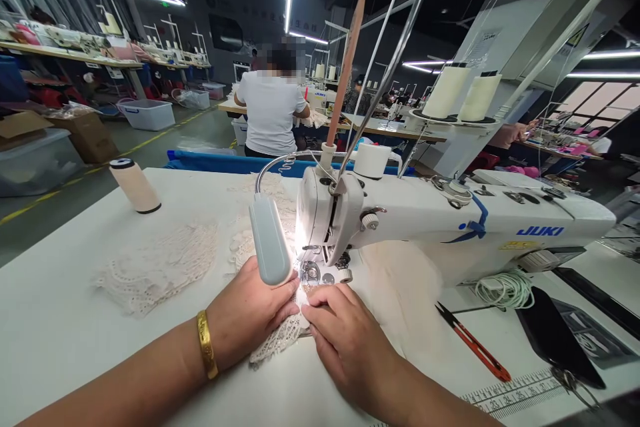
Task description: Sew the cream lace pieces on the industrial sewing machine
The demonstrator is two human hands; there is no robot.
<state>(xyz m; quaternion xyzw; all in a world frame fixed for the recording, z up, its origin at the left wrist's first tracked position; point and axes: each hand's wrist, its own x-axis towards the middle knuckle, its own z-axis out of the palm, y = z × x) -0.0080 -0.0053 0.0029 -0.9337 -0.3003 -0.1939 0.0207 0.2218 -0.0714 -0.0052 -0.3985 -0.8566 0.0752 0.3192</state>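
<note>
A piece of cream lace (276, 345) lies on the sewing machine (410, 203) bed, below the needle area. My left hand (250, 303), with a gold bracelet (207, 345) at the wrist, grips the lace from the left, its thumb and fingers close together. From the right, my right hand (345, 333) pinches the lace edge with curled fingers, its fingertips almost meeting the left thumb. Just beyond the fingers is the lit presser foot (311, 272). A grey lamp head (270, 240) hangs over my left fingertips and hides part of the lace.
A peach thread cone (135, 187) and a lace pile (165, 263) occupy the left tabletop. Sheer fabric (400, 293) spreads under the machine arm. Rightward lie orange thread snips (475, 345), a ruler (517, 392), coiled cord (505, 290) and a black phone-like slab (560, 340). Ahead sits a person (271, 110).
</note>
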